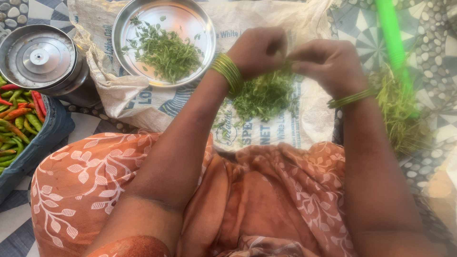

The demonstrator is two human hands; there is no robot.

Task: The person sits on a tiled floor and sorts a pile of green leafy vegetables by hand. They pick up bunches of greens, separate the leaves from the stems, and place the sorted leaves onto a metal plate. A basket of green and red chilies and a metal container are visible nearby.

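- The left hand (259,50) and the right hand (328,62) meet over the white sack (285,123) spread on the patterned floor (431,43), with a green sprig (288,64) of leafy herb pinched between them.
- To strip it well, I judge one hand should hold the stem steady near its end while the other slides along it, so the small leaves come off clean and the tough stalk stays out of the pile.
- The left grip is curled tight, fingers folded in on the sprig; the right grip is likewise narrow, thumb and fingertips closed on the same sprig.
- The work is best kept low over the sack, so loose leaves fall onto the heap of greens (262,97) directly under the hands and not onto the orange cloth (266,190) of the lap.
- Picked leaves lie in the steel plate (200,24) beyond the left wrist.
- Bare stems (400,114) lie to the right beside a green stick (392,33).
- A lidded steel pot (40,57) and a tub of chillies (19,123) stand at the far left, well apart.
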